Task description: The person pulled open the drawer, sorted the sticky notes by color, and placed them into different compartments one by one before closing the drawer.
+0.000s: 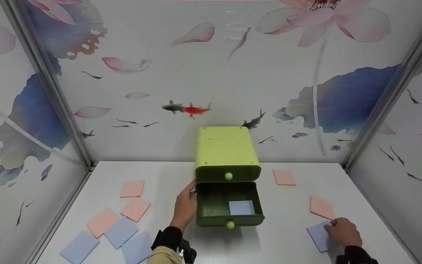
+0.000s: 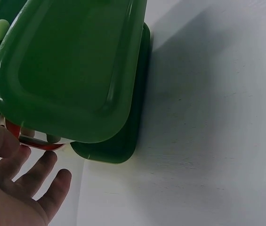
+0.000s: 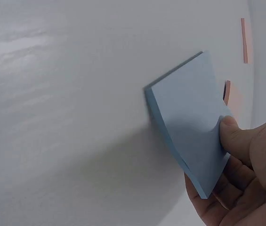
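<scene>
On the right, my right hand (image 1: 344, 232) pinches a blue sticky note pad (image 1: 319, 234) by its edge. In the right wrist view the thumb lies on top of the blue pad (image 3: 187, 113) with the fingers beneath, and the pad tilts against the tabletop. My left hand (image 1: 186, 205) rests at the left side of the green drawer box (image 1: 227, 146), its fingers spread loosely in the left wrist view (image 2: 22, 181). The lower drawer (image 1: 211, 205) is pulled out, with a blue pad (image 1: 241, 208) lying inside. The upper drawer (image 1: 211, 174) is closed.
Pink pads (image 1: 132, 188) and blue pads (image 1: 80, 247) lie on the left of the white table (image 1: 170, 172), some overlapping. Two more pink pads (image 1: 284, 177) lie at right, one just behind the right hand. Printed panels (image 1: 152, 84) enclose the back and sides.
</scene>
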Tool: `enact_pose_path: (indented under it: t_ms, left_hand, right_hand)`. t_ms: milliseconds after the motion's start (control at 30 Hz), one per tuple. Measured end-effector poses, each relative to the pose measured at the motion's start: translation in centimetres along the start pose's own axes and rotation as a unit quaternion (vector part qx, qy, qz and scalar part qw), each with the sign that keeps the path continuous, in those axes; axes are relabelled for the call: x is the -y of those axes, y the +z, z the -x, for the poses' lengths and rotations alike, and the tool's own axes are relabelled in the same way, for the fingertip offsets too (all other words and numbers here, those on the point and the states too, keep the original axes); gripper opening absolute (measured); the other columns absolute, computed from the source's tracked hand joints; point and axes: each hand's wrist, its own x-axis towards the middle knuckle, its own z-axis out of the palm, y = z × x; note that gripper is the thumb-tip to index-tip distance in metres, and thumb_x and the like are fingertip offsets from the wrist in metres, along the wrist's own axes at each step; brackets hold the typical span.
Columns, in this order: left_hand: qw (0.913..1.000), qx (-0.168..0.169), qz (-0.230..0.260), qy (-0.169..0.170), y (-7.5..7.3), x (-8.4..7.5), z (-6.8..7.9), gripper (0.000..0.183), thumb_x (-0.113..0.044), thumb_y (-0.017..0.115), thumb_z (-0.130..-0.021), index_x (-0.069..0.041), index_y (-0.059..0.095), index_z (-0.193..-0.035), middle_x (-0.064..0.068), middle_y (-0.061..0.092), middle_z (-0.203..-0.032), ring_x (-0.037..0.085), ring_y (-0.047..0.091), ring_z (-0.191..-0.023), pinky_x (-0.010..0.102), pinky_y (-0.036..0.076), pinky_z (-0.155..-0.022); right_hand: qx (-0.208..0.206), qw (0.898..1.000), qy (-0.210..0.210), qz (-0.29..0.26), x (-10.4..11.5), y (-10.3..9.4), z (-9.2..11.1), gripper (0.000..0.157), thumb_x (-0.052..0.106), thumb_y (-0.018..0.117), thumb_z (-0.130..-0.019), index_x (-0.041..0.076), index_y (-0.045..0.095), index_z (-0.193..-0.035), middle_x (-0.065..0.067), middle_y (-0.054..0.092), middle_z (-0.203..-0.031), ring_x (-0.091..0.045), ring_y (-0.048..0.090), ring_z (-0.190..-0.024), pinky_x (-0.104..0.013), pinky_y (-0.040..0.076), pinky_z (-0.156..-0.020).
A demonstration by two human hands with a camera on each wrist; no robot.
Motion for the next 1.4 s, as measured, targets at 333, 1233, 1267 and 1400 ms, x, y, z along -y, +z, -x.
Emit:
enact_pose_path:
  t_ms: [333, 1233, 1267, 1400]
  left_hand:
    - [0.9999, -0.001, -0.011, 0.009, 0.0, 0.2, 0.1, 0.044, -0.003, 0.038, -0.102, -0.011, 0.047, -0.145, 0.013, 0.049, -0.148, 0.034, 0.046, -0.136, 0.051, 0.039, -0.11]
    - [0.9996, -0.007, -0.017, 0.023, 0.0, 0.1, 0.0, 0.045, 0.0, 0.039, -0.101, -0.011, 0.048, -0.144, 0.013, 0.051, -0.146, 0.034, 0.047, -0.136, 0.05, 0.04, -0.109]
    - [0.9996, -0.006, -0.018, 0.02, 0.0, 0.1, 0.0, 0.045, -0.001, 0.039, -0.101, -0.012, 0.048, -0.144, 0.013, 0.051, -0.146, 0.033, 0.046, -0.136, 0.05, 0.04, -0.109]
    - [0.9998, -0.003, -0.018, 0.013, 0.0, 0.2, 0.0, 0.045, -0.003, 0.039, -0.102, -0.012, 0.046, -0.145, 0.012, 0.049, -0.148, 0.033, 0.045, -0.137, 0.049, 0.04, -0.11]
  right_hand:
    - [-0.019, 0.998, -0.047, -0.028, 4.9, -0.3, -0.2, 0.034, 0.017, 0.057, -0.094, -0.011, 0.061, -0.113, -0.02, 0.066, -0.098, -0.023, 0.059, -0.08, -0.035, 0.048, -0.066]
    - [-0.063, 0.975, -0.204, -0.062, 18.0, -2.4, 2.2, 0.03, 0.01, 0.056, -0.096, -0.007, 0.061, -0.121, -0.023, 0.066, -0.109, -0.027, 0.063, -0.088, -0.044, 0.057, -0.076]
    - [-0.066, 0.972, -0.217, -0.061, 18.5, -2.4, 2.4, 0.029, 0.009, 0.057, -0.095, -0.006, 0.062, -0.12, -0.022, 0.066, -0.108, -0.026, 0.063, -0.087, -0.044, 0.057, -0.076]
    - [-0.08, 0.955, -0.278, -0.062, 20.4, -2.1, 3.1, 0.021, 0.007, 0.06, -0.093, -0.002, 0.067, -0.112, -0.017, 0.069, -0.101, -0.024, 0.062, -0.082, -0.042, 0.056, -0.074]
